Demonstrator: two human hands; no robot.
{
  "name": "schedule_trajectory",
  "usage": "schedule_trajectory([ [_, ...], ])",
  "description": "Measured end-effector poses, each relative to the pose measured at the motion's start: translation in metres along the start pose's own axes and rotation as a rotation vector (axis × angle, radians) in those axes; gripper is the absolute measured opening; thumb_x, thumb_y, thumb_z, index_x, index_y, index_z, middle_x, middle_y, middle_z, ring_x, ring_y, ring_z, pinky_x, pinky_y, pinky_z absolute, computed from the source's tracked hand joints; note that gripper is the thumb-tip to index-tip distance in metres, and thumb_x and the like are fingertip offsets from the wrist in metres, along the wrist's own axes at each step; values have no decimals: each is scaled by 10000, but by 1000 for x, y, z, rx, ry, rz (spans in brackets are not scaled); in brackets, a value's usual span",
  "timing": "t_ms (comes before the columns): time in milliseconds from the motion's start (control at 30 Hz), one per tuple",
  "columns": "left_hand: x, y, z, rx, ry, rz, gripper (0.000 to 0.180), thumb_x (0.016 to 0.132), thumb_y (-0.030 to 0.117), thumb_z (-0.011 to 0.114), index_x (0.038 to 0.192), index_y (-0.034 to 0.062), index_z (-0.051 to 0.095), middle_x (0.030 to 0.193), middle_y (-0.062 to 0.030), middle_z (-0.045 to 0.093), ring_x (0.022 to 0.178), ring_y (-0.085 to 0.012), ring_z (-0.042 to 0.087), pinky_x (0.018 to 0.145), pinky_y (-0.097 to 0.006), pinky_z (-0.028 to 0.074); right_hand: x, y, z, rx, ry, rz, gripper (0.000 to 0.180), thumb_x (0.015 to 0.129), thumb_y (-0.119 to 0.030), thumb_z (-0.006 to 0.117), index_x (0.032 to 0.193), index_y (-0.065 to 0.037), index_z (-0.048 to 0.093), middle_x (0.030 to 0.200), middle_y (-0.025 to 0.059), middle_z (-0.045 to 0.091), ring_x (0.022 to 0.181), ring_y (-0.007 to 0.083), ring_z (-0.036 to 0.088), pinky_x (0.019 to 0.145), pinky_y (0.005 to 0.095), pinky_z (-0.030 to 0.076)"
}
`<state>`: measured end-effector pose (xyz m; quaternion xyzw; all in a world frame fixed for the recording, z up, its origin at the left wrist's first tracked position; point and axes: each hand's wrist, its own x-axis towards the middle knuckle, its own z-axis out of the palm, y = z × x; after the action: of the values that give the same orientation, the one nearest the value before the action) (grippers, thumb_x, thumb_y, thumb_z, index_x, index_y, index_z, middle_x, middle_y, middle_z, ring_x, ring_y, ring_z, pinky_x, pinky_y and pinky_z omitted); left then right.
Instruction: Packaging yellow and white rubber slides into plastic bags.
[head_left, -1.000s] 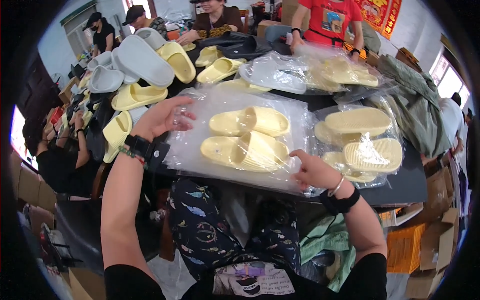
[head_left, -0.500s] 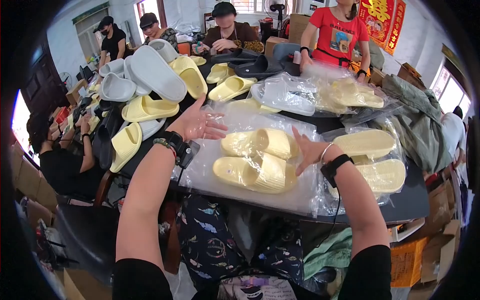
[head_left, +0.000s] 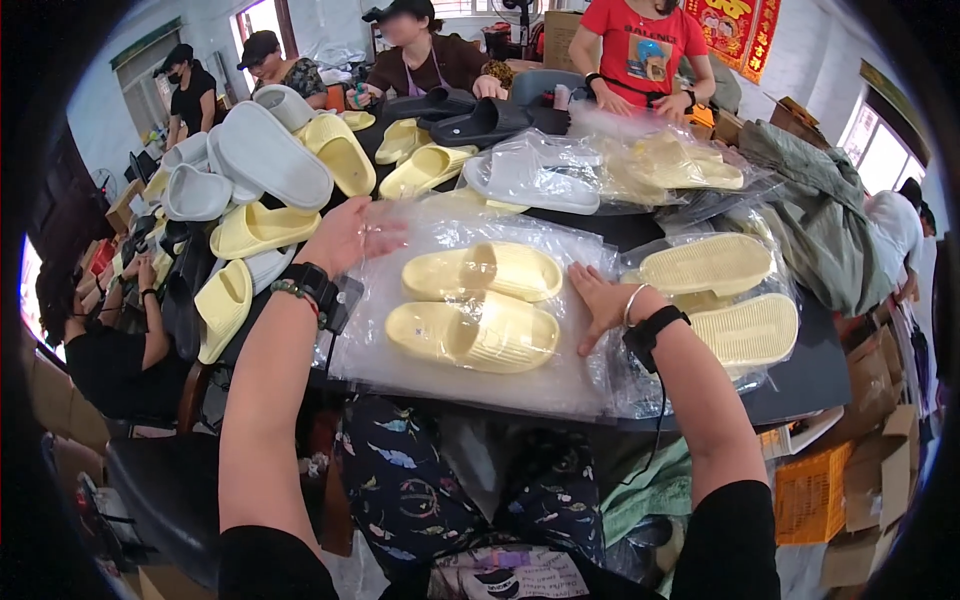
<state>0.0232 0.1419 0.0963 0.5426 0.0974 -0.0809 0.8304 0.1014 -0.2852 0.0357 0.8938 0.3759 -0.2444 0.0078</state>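
The right hand spreads wide, gripping nothing; it's just come off the two pale-yellow, ribbed-strap rubbery slippers, leaving them uncovered in their clear crinkly plastic bag between both hands. The left hand blurs by the bag's upper-left corner; whether it pinches, I can't tell. Smooth grey slides heap beyond.

Through the head camera I'm seeing daylight glowing in a window on the right, while a pale wall is running beside it. A red hanging is brightening the far right. A dark door is standing on the left. A black table is spanning the middle, and a dark chair is sitting near left.
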Motion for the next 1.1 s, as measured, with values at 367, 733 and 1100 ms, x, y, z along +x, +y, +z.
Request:
schedule_trajectory([
  [367,13,21,-11,248,388,-57,910,794,570,686,1317,-105,372,1040,-282,599,826,-385,659,706,-444,584,34,-10,-18,743,523,208,547,851,-184,614,1308,70,455,900,220,678,695,269,698,654,341,561],
  [733,24,16,-25,170,291,-137,252,979,229,506,1063,2,578,1020,-197,668,854,-312,688,746,-359,561,52,-8,9,1075,559,91,489,834,-78,669,1253,36,446,766,126,648,586,161,616,522,278,499],
  [1100,5,-9,10,62,-22,-44,550,1015,442,396,1388,39,356,1122,-237,626,957,-324,656,865,-392,538,-13,28,8,992,568,180,463,852,-123,686,1235,17,466,885,116,613,713,171,633,628,316,544],
])
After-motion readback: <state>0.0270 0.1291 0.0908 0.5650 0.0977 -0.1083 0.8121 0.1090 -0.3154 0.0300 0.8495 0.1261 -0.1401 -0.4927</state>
